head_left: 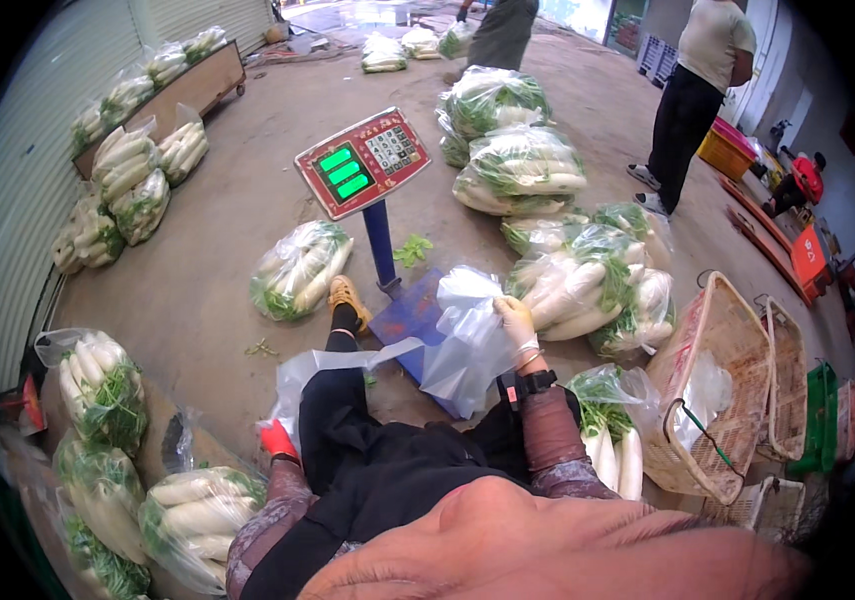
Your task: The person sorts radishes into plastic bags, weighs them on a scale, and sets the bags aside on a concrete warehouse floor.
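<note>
A clear plastic bag (pixel 462 355) stretches across in front of my legs, over part of the blue platform (pixel 410 312) of a floor scale. My right hand (pixel 517 322), in a pale glove, grips the bunched upper part of the bag. Down by my left thigh, my left hand (pixel 279 440) in a red glove is closed on the bag's other end; its fingers are partly hidden. The scale's red display head (pixel 363 162) stands on a blue post beyond the bag, its screen lit green. A bagged bunch of white radishes (pixel 302 270) lies left of the post.
Bagged radishes (pixel 557 285) are piled to the right, with more bags (pixel 202 515) at lower left. Loose radishes (pixel 612 455) lie beside a wicker basket (pixel 712 380). A low cart (pixel 172 105) stands far left. One person (pixel 702 90) stands far right; another is at the top.
</note>
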A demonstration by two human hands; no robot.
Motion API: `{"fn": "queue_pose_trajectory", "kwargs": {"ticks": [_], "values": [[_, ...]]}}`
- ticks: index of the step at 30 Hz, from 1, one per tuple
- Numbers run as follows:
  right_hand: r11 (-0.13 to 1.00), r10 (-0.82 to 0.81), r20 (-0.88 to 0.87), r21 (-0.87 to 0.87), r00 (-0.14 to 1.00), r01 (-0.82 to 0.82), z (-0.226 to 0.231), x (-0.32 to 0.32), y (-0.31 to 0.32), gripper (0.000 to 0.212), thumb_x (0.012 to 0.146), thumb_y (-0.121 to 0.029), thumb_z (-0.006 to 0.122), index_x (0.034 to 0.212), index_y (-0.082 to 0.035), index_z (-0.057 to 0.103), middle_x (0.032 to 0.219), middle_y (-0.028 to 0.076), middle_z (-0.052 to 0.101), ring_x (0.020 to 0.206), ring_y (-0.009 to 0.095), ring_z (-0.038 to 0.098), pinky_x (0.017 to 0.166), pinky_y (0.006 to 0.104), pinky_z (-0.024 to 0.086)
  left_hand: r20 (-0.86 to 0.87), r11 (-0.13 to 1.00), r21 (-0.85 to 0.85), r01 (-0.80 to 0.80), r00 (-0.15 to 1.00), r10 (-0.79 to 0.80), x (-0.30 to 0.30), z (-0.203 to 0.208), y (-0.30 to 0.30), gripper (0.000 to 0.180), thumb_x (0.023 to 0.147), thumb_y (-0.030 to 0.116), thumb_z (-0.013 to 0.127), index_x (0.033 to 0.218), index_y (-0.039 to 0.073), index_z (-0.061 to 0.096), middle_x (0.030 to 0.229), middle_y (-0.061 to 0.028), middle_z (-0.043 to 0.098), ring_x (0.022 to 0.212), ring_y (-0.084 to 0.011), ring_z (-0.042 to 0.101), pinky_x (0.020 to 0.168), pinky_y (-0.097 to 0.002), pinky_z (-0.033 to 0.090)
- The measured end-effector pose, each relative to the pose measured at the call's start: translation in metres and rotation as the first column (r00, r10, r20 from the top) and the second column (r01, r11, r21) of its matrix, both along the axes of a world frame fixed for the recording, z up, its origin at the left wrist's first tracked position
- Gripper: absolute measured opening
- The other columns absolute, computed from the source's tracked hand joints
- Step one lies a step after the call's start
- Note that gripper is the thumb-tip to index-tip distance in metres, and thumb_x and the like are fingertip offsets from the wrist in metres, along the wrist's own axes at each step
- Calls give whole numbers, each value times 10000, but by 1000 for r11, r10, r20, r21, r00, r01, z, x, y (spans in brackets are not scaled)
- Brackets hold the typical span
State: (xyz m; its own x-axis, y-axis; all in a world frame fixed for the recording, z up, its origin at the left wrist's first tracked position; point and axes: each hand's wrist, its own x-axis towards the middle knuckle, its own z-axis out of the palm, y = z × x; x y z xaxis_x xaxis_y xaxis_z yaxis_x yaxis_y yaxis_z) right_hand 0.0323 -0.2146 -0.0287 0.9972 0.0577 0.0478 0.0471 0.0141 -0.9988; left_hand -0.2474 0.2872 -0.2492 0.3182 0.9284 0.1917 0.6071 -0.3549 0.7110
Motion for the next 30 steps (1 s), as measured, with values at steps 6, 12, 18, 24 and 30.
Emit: {"fn": "queue_pose_trajectory", "kwargs": {"ticks": [6,12,18,24,30], "values": [[999,8,34,-48,999,-6,6,-8,-4,234,870,-228,595,768,-19,627,657,-63,502,619,48,408,561,211,341,-323,979,-155,-136,943,80,-4,-28,-38,409,790,208,607,1037,-111,541,1022,-252,605,963,-372,583,843,-399,451],[1000,16,51,-25,999,-14,5,-10,7,254,874,-243,594,749,-24,617,671,-55,525,641,53,442,582,217,367,-258,895,-384,-226,957,131,4,35,-38,447,776,217,633,1067,-108,532,1069,-253,591,991,-366,574,865,-396,445],[982,184,-38,62,982,-181,12,-22,27,299,896,-296,578,767,-31,626,692,-58,542,661,48,454,603,215,378,190,914,-40,404,901,-390,89,112,-63,327,830,196,597,1055,-39,565,1021,-181,617,932,-292,592,830,-362,458],[900,434,-5,48,901,-434,16,-31,34,331,903,-334,560,782,-37,641,700,-44,552,665,53,466,615,216,390,612,31,-492,870,371,-699,159,141,-212,353,900,275,546,1172,50,548,1045,-64,606,962,-196,569,828,-329,465],[855,505,-69,-96,860,-510,17,-41,37,360,878,-357,578,735,-30,627,603,-38,530,565,67,457,523,257,397,861,-500,-483,718,495,-121,177,155,-295,390,904,287,546,1232,79,510,1087,-51,584,1007,-175,554,843,-330,472]]}}
